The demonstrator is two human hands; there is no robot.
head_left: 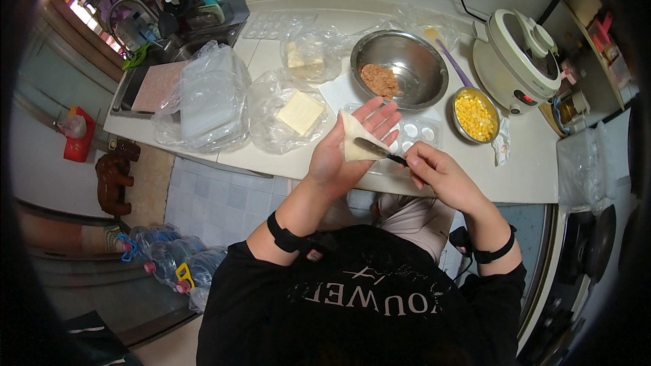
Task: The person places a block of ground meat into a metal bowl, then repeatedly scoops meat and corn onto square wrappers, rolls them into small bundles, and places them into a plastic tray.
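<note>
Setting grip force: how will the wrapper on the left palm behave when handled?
The wrapper likely flops: it looks thin and lies along the left hand. Probably light, given that thinness. Pushed, it may crease under the knife, whose blade lies over it.

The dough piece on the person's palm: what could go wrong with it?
The dough piece might slip off, because the left hand is open flat beneath it. It might also tear if the dark-handled spreader in the right hand pressed too hard, since the blade is right over it.
</note>
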